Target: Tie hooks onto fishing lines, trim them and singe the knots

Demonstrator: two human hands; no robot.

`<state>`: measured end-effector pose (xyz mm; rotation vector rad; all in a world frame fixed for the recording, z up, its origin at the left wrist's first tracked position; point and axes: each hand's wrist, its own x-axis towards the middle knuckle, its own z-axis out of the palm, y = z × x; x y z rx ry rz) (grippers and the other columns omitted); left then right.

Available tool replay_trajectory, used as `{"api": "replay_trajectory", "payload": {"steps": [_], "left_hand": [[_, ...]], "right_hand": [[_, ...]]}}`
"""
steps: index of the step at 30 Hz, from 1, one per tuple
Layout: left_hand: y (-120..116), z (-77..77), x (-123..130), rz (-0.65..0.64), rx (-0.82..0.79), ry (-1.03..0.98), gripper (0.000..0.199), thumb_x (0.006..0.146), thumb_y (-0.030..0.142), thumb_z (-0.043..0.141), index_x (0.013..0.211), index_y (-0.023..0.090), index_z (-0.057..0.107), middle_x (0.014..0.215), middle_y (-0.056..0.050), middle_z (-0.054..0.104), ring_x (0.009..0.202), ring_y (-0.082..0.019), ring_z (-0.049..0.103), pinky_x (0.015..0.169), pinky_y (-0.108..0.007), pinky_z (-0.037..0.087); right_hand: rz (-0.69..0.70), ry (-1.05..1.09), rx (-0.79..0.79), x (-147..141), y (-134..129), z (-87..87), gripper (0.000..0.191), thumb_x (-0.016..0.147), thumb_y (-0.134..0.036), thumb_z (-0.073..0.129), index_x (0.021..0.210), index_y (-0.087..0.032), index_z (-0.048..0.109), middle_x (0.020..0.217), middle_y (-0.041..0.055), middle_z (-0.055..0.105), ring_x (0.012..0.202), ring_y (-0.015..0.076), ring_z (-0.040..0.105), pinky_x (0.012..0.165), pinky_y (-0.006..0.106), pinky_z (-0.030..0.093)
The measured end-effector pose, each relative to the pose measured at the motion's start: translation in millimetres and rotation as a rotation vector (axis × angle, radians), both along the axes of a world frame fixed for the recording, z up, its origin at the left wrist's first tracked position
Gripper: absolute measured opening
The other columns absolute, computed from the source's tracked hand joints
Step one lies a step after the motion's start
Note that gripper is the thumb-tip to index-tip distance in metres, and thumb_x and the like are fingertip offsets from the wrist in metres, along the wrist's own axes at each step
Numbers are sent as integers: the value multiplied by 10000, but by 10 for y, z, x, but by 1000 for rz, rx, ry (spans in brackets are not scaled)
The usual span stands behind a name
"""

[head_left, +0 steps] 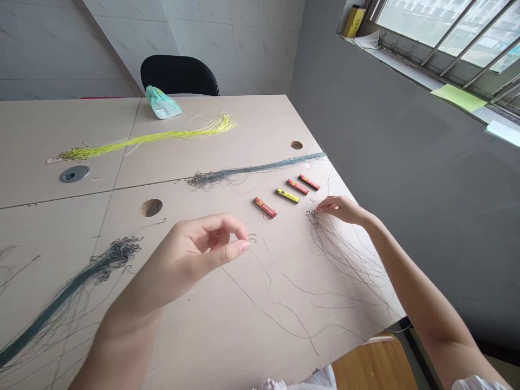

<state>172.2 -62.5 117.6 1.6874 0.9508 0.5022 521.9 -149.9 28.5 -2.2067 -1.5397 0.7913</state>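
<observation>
My left hand [203, 254] is raised over the table, thumb and forefinger pinching fishing hooks [252, 238] with thin line. My right hand [339, 210] is at the right side, its fingers closed at the edge of a small bunch of fishing hooks [312, 218]. Whatever is between those fingertips is hidden. Thin lines [349, 260] fan out from this bunch toward the near right table edge. Loose strands [280, 325] curl on the table between my arms. Left of my left hand lies a thick bundle of dark blue-green line [69, 292] with many hooks [119, 253] clustered at its end.
Several red or yellow battery-like cylinders [287, 195] lie between my hands. Beyond them stretch a blue-green line bundle [260, 168] and a yellow one [158, 136]. A teal plastic bag [162, 103] sits at the back, before a black chair [179, 75]. A grey wall [390, 141] borders the right.
</observation>
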Motion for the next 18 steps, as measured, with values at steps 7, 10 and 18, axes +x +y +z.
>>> {"api": "replay_trajectory", "payload": {"steps": [7, 10, 18], "left_hand": [[165, -223, -46, 21, -133, 38, 219, 793, 431, 710, 812, 214, 691, 743, 18, 585, 603, -93, 395, 561, -210, 332], [178, -205, -64, 16, -137, 10, 197, 789, 413, 719, 792, 218, 694, 760, 23, 603, 609, -87, 389, 567, -206, 318], [152, -127, -112, 49, -108, 43, 212, 770, 430, 718, 787, 220, 689, 758, 9, 613, 589, -96, 386, 543, -225, 295]], "right_hand": [[-259, -184, 160, -368, -228, -206, 225, 865, -332, 579, 829, -189, 749, 870, 85, 691, 758, 208, 623, 716, 351, 448], [-303, -254, 190, -500, -244, -287, 239, 863, -346, 568, 777, -216, 749, 803, 72, 675, 764, 226, 615, 779, 394, 417], [-259, -417, 292, -636, -293, -349, 323, 930, -386, 499, 770, -235, 734, 796, 69, 694, 816, 235, 600, 872, 417, 343]]}}
